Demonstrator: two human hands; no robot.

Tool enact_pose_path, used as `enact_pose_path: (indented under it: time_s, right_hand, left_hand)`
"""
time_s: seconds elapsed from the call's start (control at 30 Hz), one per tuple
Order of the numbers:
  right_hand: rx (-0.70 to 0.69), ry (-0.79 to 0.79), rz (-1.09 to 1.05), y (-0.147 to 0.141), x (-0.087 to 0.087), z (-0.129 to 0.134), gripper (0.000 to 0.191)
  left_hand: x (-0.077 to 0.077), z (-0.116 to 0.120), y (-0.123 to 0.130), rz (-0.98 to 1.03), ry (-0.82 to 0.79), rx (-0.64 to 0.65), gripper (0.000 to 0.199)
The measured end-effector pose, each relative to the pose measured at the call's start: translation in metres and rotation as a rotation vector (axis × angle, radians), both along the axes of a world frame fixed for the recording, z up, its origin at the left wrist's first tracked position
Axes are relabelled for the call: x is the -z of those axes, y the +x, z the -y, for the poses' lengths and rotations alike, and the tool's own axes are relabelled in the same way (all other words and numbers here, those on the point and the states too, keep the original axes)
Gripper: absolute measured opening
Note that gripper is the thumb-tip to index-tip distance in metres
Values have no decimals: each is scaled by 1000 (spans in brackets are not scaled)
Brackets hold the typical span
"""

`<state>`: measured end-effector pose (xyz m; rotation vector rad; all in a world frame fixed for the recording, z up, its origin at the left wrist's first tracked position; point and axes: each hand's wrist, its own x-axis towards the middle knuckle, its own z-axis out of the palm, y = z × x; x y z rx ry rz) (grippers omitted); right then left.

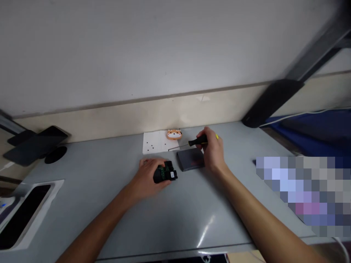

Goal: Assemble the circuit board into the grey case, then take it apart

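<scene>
My left hand is wrapped round a black device with a green circuit board showing, just above the grey table. In my right hand is a screwdriver with a black handle; its thin shaft points left, and the tip is over the front edge of a white paper. Several tiny dark screws lie on that paper. A flat dark grey box rests on the table between my hands, partly beside my right hand.
An orange and white animal-faced case stands at the paper's back right. At far left are a dark tablet on a stand and a black phone on white. A black post base stands back right; a blurred-out area covers the right.
</scene>
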<state>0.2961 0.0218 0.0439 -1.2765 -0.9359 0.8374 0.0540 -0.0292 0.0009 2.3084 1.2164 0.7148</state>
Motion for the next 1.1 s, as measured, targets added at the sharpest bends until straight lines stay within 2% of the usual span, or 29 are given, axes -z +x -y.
enact_pose_path:
  time_s: [0.13, 0.27, 0.37, 0.6, 0.8, 1.1]
  right_hand:
    - [-34, 91, 112, -2, -3, 5, 43]
    - [-135, 130, 189, -7, -1, 9, 43]
    - [-207, 153, 206, -13, -1, 14, 42]
    - [-288, 166, 197, -22, -8, 25, 42]
    - [-272, 186, 216, -21, -9, 26, 42]
    - [-287, 174, 157, -20, -11, 27, 41]
  left_hand:
    - [0, 2, -5, 80, 53, -65, 26]
    - [2, -2, -6, 163, 131, -165, 13]
    - [3, -5, -4, 169, 151, -185, 6]
    - [4, -5, -4, 194, 214, -196, 3]
    - [1, -5, -7, 204, 287, -197, 6]
    - [-1, -4, -8, 152, 309, -183, 10]
